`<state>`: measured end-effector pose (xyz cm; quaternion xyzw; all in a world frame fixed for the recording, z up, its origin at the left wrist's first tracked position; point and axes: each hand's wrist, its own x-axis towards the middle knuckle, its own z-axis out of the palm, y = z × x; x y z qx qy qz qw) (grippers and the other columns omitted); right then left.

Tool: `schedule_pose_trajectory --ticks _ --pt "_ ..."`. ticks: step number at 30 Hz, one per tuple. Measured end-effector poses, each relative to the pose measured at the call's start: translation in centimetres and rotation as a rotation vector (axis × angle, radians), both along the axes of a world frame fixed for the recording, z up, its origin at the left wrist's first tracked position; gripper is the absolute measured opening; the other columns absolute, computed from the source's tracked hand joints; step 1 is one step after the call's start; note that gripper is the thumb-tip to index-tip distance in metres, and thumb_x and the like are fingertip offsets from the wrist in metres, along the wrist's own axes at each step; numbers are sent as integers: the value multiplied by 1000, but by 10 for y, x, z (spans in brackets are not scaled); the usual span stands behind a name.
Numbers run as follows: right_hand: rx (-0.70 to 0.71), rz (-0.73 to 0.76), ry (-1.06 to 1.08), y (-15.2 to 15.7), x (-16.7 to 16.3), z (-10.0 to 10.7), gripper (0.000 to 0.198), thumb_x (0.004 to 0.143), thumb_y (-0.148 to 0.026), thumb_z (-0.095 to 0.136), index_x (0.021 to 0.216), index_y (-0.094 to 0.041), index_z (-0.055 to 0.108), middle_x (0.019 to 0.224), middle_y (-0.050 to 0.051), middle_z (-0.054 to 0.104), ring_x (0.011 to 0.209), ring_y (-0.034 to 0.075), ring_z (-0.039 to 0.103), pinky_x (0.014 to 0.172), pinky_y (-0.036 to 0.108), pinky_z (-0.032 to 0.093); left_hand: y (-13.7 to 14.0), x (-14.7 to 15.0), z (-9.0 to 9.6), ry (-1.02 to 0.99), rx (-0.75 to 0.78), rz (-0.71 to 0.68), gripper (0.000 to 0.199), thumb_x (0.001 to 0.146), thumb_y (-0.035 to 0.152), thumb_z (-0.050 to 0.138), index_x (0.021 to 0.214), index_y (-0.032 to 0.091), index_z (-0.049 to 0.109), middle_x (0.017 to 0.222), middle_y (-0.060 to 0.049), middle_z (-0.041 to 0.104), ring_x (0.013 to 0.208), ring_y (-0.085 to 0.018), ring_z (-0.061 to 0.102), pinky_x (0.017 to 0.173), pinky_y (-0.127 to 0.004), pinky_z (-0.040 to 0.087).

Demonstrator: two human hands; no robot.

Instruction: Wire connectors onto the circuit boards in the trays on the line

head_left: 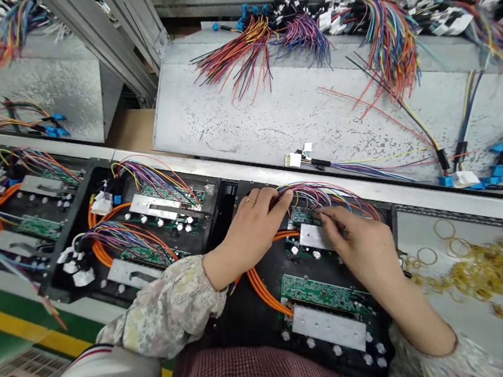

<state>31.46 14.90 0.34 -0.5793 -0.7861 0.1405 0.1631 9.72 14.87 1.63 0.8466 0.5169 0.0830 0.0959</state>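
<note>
My left hand point(254, 225) closes its fingers on the left end of a bundle of thin coloured wires point(324, 189), which arches over the upper green circuit board point(297, 217). Thumb and forefinger of my right hand point(361, 237) are pinched at the board's top edge, on what looks like one wire; its tip is hidden. Below the hands a silver heat sink point(312, 236) lies along this board. In the same black tray point(260, 310) sits a lower green board point(321, 293) with its own heat sink point(330, 329). Thick orange cables point(262, 289) run to both boards from the left.
More black trays with wired boards point(167, 209) line the left. Yellow rubber bands point(482, 275) are scattered at right. Wire bundles point(249, 49) hang over a sloped metal shelf point(240, 124) behind; a white connector point(293, 159) with wires lies on its lower edge.
</note>
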Motion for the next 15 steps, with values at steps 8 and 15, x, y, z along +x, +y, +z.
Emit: schedule_pose_trajectory --ticks 8,15 --pt "38 35 -19 -1 0 -2 26 95 -33 50 98 -20 73 77 4 75 62 20 68 57 29 42 0 0 -3 -54 8 7 43 94 5 44 136 13 47 116 -15 54 100 -25 54 85 -41 53" --pt "61 87 -36 1 1 -2 28 96 -32 48 96 -19 72 79 5 75 63 20 69 55 29 43 -1 0 -4 -35 24 8 48 90 0 45 136 14 46 115 -14 54 99 -24 54 83 -39 53"
